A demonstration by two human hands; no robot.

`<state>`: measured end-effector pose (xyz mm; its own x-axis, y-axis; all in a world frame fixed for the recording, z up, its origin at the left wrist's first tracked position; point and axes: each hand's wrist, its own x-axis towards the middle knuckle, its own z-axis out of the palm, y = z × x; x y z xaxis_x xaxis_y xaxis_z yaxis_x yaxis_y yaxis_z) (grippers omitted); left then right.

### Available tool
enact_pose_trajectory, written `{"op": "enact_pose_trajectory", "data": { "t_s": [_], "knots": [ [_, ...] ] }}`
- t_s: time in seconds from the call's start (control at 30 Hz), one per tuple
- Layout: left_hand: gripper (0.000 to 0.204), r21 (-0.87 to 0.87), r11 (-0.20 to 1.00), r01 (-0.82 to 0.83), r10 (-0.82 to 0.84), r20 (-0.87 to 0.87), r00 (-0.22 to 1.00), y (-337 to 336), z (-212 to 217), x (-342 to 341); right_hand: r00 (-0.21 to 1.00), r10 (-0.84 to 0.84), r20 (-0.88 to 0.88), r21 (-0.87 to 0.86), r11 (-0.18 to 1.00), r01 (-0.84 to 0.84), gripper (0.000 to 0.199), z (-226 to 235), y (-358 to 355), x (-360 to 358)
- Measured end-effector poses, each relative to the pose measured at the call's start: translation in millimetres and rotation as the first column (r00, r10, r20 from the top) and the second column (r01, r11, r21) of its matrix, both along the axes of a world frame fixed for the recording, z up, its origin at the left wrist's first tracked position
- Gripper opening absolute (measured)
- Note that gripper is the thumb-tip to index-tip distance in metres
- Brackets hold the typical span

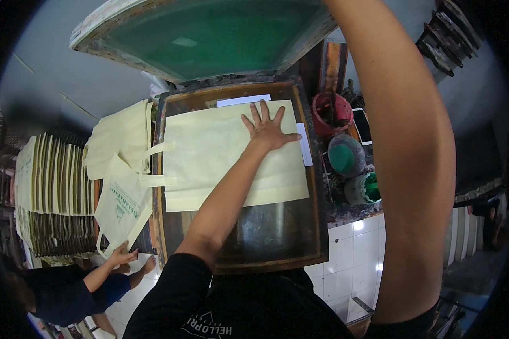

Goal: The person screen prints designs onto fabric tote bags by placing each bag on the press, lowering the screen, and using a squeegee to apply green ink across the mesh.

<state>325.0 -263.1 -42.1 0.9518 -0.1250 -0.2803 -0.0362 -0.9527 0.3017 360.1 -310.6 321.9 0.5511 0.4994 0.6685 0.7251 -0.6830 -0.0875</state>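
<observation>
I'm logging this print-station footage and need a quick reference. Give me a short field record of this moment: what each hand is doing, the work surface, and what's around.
left hand: flat, fingers spread, pressing on the cream tote bag
right hand: out of view; the arm reaches up toward the raised screen frame
surface: dark wooden print board, bag lying flat, handles to the left
right side: red pot, green ink tubs
left side: printed bag touched by another person's hand; stacked bags
</observation>
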Motion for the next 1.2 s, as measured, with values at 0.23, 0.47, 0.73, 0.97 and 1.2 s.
{"op": "enact_pose_trajectory", "data": {
  "t_s": [0.23,0.47,0.73,0.97,1.2],
  "knots": [
    [0.119,0.022,1.000,-0.014,0.016,-0.099,0.995,-2.3,8.1,8.7,0.998,0.041,0.043,0.035,0.998,-0.043,0.033,-2.2,0.8,4.4],
    [0.124,0.051,0.999,0.000,0.003,-0.063,0.998,-1.9,19.5,17.2,1.000,0.027,0.014,0.046,0.999,-0.028,0.032,-3.8,1.2,-10.9],
    [0.056,-0.959,0.146,0.241,0.284,0.275,0.919,94.0,106.8,-114.4,0.870,-0.168,-0.463,0.028,0.978,0.204,0.031,-47.1,10.6,-113.7],
    [0.026,-0.931,-0.117,-0.346,0.260,-0.365,0.894,136.2,41.6,-293.3,0.970,0.119,-0.211,0.150,0.985,-0.088,0.015,-236.7,-28.1,-204.1],
    [0.028,-0.826,-0.105,-0.554,0.298,-0.558,0.775,124.9,-18.8,-313.9,0.952,0.007,-0.306,-0.237,0.968,-0.084,0.015,-323.5,-18.3,-210.7]
  ]
}}
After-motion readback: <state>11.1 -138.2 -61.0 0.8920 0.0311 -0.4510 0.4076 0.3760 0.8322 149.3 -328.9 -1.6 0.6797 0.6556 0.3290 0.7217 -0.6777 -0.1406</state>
